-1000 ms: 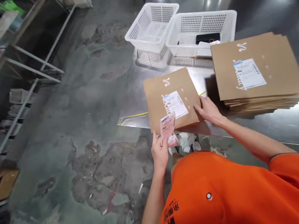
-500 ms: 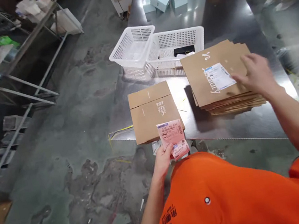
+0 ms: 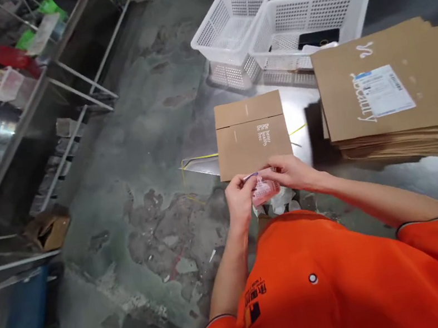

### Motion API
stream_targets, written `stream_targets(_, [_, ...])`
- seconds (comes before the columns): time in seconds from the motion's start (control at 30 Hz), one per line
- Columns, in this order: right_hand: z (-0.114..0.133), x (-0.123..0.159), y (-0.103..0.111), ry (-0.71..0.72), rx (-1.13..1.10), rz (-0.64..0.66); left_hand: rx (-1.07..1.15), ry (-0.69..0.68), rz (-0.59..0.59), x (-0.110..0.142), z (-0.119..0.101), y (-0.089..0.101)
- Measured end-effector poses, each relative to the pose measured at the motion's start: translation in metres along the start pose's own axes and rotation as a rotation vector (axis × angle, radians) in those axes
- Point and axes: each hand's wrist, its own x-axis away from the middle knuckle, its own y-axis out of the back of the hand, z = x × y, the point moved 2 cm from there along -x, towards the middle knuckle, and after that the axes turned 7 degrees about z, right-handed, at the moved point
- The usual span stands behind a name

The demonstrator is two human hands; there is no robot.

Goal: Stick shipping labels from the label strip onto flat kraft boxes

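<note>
Both hands meet in front of my waist over a pink printed label sheet (image 3: 265, 192). My left hand (image 3: 241, 198) pinches its left side between thumb and fingers. The fingers of my right hand (image 3: 291, 171) are closed at its upper right edge. Just beyond my hands lies a small stack of flat brown cartons (image 3: 251, 133) with white print, at the table corner. To the right is a taller stack of flat cartons (image 3: 432, 75); a white shipping label (image 3: 385, 91) lies on its top one.
Two white perforated baskets (image 3: 235, 25) stand beyond the cartons; the right one holds a black item (image 3: 319, 39). Yellow strapping (image 3: 201, 157) lies at the corner of the metal table (image 3: 318, 197). A rack (image 3: 62, 22) stands left, with an open carton (image 3: 50, 227) near its foot.
My right hand has left the tall carton stack and come to the pink label sheet in my left hand. The white label remains on that stack. The view has turned left and downward.
</note>
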Motion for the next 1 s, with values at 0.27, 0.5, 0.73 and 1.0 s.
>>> stream_targets(0.27, [-0.044,-0.078,0.015,-0.097,0.067,-0.337,0.123,0.233,-0.013,-0.022,0.072,0.025])
stream_targets(0.5, [-0.011,-0.067,-0.037,-0.089,0.091,0.428,0.178,0.113,-0.137,-0.013,0.076,0.041])
stream_targets(0.73, [-0.042,-0.103,0.007,-0.113,0.255,-0.15,0.114,0.211,0.188,-0.014,0.104,0.035])
stream_targets(1.0, [-0.095,-0.13,0.029,-0.21,0.778,-0.216,0.091,0.361,0.152,0.016,0.136,0.049])
